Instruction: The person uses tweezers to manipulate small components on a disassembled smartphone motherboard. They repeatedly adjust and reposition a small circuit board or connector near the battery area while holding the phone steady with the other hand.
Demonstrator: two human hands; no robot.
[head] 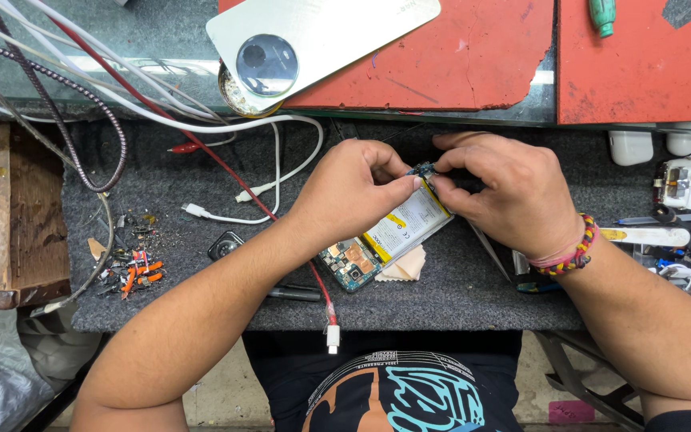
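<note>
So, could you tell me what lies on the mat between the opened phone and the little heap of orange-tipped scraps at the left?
In the head view, a small dark square part lies on the grey mat between the opened phone and the scrap heap.

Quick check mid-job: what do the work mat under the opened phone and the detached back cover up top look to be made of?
Work mat: looks like dark grey felt or low-pile fabric, matte and fuzzy, with debris clinging to it. Back cover: probably plastic or glass with a pale, satin metallic sheen, smooth, with a glossy round camera ring. The opened phone rests on the mat beneath both hands.
</note>
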